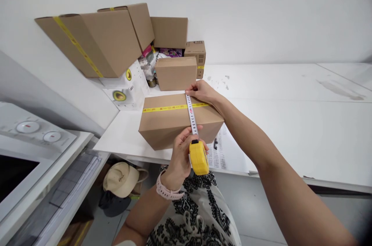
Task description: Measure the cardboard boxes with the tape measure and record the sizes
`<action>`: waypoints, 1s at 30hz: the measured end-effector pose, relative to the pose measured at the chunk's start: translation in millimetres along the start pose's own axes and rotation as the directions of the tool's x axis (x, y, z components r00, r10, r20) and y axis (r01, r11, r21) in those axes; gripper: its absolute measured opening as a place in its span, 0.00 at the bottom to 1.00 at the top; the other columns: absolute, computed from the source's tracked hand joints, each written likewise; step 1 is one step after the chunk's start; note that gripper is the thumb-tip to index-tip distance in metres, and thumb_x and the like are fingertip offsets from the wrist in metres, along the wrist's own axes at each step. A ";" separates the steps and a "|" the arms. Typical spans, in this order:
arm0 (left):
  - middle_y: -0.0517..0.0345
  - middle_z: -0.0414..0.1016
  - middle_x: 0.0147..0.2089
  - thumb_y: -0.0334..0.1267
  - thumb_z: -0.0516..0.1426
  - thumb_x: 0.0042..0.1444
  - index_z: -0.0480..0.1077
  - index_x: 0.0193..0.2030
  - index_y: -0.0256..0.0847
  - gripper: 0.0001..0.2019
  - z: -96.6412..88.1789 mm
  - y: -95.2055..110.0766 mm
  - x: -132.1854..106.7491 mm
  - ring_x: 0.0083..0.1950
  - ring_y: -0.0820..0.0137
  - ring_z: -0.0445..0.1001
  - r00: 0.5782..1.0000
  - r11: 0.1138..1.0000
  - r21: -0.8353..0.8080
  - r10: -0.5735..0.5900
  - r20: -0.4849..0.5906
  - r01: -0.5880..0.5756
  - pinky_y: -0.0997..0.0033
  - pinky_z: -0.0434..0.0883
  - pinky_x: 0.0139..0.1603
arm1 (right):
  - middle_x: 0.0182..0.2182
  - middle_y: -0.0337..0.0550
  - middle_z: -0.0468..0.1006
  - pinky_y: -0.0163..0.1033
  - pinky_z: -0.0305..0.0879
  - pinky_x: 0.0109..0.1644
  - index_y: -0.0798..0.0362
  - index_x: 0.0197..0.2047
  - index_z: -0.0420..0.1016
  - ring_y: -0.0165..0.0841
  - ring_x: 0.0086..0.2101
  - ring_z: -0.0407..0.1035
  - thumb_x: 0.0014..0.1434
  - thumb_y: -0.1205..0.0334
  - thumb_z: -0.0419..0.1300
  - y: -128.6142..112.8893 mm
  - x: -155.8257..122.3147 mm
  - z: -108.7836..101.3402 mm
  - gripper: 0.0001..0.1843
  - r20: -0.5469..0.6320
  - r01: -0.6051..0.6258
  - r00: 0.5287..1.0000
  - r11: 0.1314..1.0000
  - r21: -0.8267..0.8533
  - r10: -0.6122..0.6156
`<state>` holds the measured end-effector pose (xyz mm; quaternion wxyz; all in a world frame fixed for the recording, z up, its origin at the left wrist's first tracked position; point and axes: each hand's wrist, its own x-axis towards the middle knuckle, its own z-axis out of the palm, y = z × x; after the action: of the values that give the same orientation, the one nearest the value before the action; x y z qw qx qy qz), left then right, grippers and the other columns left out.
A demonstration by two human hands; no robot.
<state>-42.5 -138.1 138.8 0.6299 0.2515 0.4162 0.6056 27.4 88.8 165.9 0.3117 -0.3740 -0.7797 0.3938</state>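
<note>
A closed brown cardboard box (162, 120) with yellow printed tape along its top sits near the front edge of the white table. My left hand (180, 153), with a pink watch strap on the wrist, is closed round a yellow tape measure (199, 157) in front of the box. The white, numbered blade (191, 114) runs out across the box top, crossing the yellow tape. At the box's far edge, my right hand (202, 91) pinches the blade's end against the cardboard. The hook at that end is hidden by the fingers.
Behind stand a smaller box (176, 74), a printed carton (195, 47) and large boxes (93, 40) stacked on white avocado cartons (124, 97). Printed sheets (229, 153) lie right of the measured box. A microwave (26, 153) is at left; caps (121, 179) lie below.
</note>
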 end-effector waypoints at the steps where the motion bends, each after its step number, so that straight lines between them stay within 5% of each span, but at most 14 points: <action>1: 0.59 0.76 0.20 0.43 0.66 0.46 0.72 0.48 0.35 0.23 -0.1 0.3 -0.2 0.21 0.69 0.73 1.000 1.000 0.003 -0.003 -0.002 0.003 0.71 0.68 0.28 | 0.27 0.42 0.80 0.38 0.64 0.37 0.55 0.29 0.80 0.32 0.30 0.70 0.56 0.63 0.67 0.1 0.1 -0.1 0.06 -0.002 0.001 1.000 1.000 0.000 -0.001; 9: 0.58 0.76 0.20 0.43 0.66 0.46 0.72 0.49 0.35 0.24 0.5 -1.1 1.5 0.21 0.69 0.73 1.000 1.000 0.005 0.003 -0.004 -0.003 0.71 0.67 0.27 | 0.28 0.42 0.81 0.38 0.64 0.37 0.55 0.28 0.79 0.33 0.30 0.71 0.54 0.65 0.68 3.5 1.7 1.8 0.04 -0.005 0.013 1.000 0.999 0.035 -0.013; 15: 0.58 0.76 0.22 0.42 0.65 0.53 0.74 0.51 0.35 0.20 -5.7 0.5 -9.8 0.21 0.73 0.69 0.998 1.000 0.024 0.004 0.065 -0.006 0.75 0.66 0.26 | 0.27 0.38 0.78 0.39 0.67 0.37 0.54 0.32 0.77 0.30 0.29 0.69 0.50 0.59 0.74 -4.6 -9.7 -8.4 0.11 -0.166 0.157 0.980 0.937 0.311 -0.109; 19: 0.58 0.76 0.26 0.43 0.64 0.60 0.76 0.47 0.36 0.14 -22.2 -9.9 -34.7 0.24 0.75 0.71 0.964 0.992 0.059 -0.125 0.233 0.115 0.74 0.71 0.32 | 0.32 0.38 0.78 0.41 0.71 0.41 0.51 0.35 0.77 0.32 0.37 0.74 0.51 0.53 0.76 -27.0 -77.4 -39.0 0.16 -0.300 0.339 0.923 0.875 0.346 -0.240; 23: 0.55 0.75 0.32 0.53 0.61 0.62 0.75 0.52 0.36 0.22 -44.0 -41.5 -56.6 0.28 0.72 0.74 0.809 0.917 0.035 -0.369 0.458 0.398 0.65 0.78 0.38 | 0.30 0.39 0.79 0.42 0.73 0.39 0.49 0.33 0.77 0.33 0.34 0.75 0.53 0.54 0.76 -32.0 -175.4 -53.4 0.14 -0.450 0.335 0.868 0.916 0.221 -0.209; 26: 0.53 0.74 0.43 0.56 0.66 0.55 0.68 0.61 0.42 0.31 -55.6 -64.8 -65.3 0.34 0.71 0.73 0.716 0.879 0.109 -0.445 0.538 0.464 0.68 0.76 0.33 | 0.30 0.39 0.80 0.45 0.75 0.38 0.47 0.35 0.77 0.36 0.35 0.77 0.54 0.58 0.75 -14.6 -234.9 -42.4 0.10 -0.503 0.252 0.853 0.953 0.167 -0.138; 30: 0.55 0.66 0.52 0.41 0.74 0.44 0.52 0.73 0.54 0.53 -57.3 -80.1 -67.0 0.37 0.74 0.67 0.666 0.827 0.359 -0.562 0.491 0.433 0.75 0.68 0.33 | 0.31 0.40 0.80 0.49 0.77 0.39 0.43 0.36 0.78 0.38 0.36 0.78 0.58 0.62 0.71 7.9 -284.2 -8.7 0.06 -0.458 0.125 0.889 0.970 0.209 -0.016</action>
<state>-40.4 -225.1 57.5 0.8366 0.3640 0.3197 0.2557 186.3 -140.1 109.1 0.5405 -0.3876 -0.6471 0.3728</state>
